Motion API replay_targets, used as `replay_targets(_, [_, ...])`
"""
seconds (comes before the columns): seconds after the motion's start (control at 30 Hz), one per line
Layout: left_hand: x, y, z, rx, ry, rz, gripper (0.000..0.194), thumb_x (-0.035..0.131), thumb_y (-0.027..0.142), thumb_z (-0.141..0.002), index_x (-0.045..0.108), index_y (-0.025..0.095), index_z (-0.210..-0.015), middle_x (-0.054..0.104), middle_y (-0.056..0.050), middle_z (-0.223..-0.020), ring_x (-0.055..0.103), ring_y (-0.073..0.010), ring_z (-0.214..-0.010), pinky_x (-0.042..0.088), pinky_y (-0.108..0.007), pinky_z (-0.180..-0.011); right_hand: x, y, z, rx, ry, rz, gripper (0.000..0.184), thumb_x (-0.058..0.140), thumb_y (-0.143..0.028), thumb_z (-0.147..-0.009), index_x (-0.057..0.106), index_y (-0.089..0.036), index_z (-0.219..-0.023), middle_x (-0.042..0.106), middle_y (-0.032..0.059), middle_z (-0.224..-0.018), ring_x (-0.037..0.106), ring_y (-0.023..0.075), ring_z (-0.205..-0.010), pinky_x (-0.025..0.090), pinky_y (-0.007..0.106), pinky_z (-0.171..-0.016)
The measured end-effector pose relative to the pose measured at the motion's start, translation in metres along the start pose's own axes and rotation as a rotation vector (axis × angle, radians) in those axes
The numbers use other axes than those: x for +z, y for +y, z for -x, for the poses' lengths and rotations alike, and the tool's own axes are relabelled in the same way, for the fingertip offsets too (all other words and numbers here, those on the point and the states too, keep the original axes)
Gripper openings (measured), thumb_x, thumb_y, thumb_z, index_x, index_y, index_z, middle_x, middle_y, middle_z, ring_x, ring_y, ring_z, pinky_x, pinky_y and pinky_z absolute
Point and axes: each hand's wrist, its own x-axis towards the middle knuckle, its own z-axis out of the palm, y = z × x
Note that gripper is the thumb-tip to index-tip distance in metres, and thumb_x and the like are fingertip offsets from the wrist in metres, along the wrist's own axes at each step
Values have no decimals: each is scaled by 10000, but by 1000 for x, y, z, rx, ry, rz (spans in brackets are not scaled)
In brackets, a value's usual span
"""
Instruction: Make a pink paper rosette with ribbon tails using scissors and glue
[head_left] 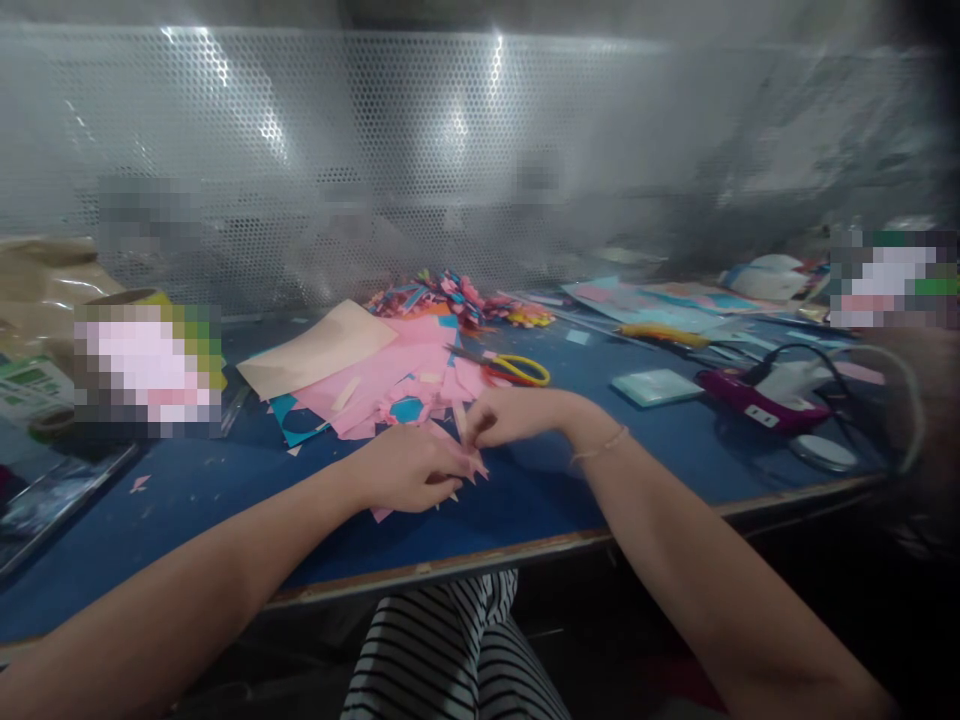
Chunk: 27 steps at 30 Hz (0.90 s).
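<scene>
My left hand (409, 468) rests low over the blue table, its fingers closed on a pink paper piece (474, 463) with pointed ends. From the other side my right hand (514, 415) bends down, fingertips pinched at the upper edge of the same paper; the exact grip is partly hidden. Just beyond the hands lies a pink cut-paper shape with a blue centre (406, 410). Behind it are pink sheets (420, 345) with a cream sheet (322, 350) on top. Scissors with yellow and red handles (521, 370) lie beside these sheets, blades pointing left.
Coloured paper pieces (450, 295) are heaped at the back. To the right are a pale blue pad (656, 387), a yellow-handled tool (664, 334) and a purple power strip (765, 402) with cables. A tape roll (135, 297) stands left. The table's front edge (450, 568) runs before me.
</scene>
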Motion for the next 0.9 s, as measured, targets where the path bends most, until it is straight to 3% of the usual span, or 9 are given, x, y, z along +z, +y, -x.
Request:
replay_targets(0.1, [-1,1,0,0,-2,4,285,448,197,-754,612,257,-978,666,12,-907,587,-114,-737,393,-215,-588,-2,0,2,11,14,3,278,474,-120,-655,682,-148,-837,641,10,-737,535,75,-634,392,173,-588])
replay_targets(0.37, [0,1,-1,9,-4,-29,261,447,193,-750,630,236,-930,668,6,-766,572,-117,-669,361,-214,-543,-2,-1,4,11,-105,-40,265,457,-89,-641,673,-137,-788,652,0,-744,558,76,-673,403,167,-629])
replay_targets(0.53, [0,1,-1,20,4,-12,265,451,180,-744,630,229,-933,668,-2,-820,574,-112,-686,363,-210,-549,-4,-6,6,28,-112,-66,217,483,-120,-659,660,-125,-784,636,3,-718,536,71,-632,391,167,-593])
replay_targets(0.6, [0,0,-1,12,8,-23,250,448,191,-748,637,226,-907,668,-3,-814,573,-114,-675,358,-214,-540,-6,-4,5,32,-4,-56,201,478,-159,-692,648,-122,-794,623,11,-724,523,76,-629,388,176,-587])
replay_targets(0.77, [1,0,0,5,42,-19,231,447,216,-758,650,231,-869,668,7,-780,568,-115,-667,354,-216,-541,-3,17,-8,152,565,194,257,476,-149,-697,598,-105,-920,595,60,-849,506,114,-740,378,218,-673])
replay_targets(0.83, [1,0,0,15,47,-4,235,450,213,-757,652,234,-875,667,10,-760,565,-111,-658,353,-212,-542,-1,25,-14,211,640,263,264,463,-126,-696,602,-103,-920,594,71,-858,502,122,-755,368,225,-686])
replay_targets(0.9, [2,0,-1,21,46,-6,235,452,206,-753,656,234,-866,666,11,-740,561,-109,-641,341,-212,-527,3,29,-20,244,628,287,230,457,-134,-705,621,-99,-862,598,68,-796,493,118,-708,360,218,-649])
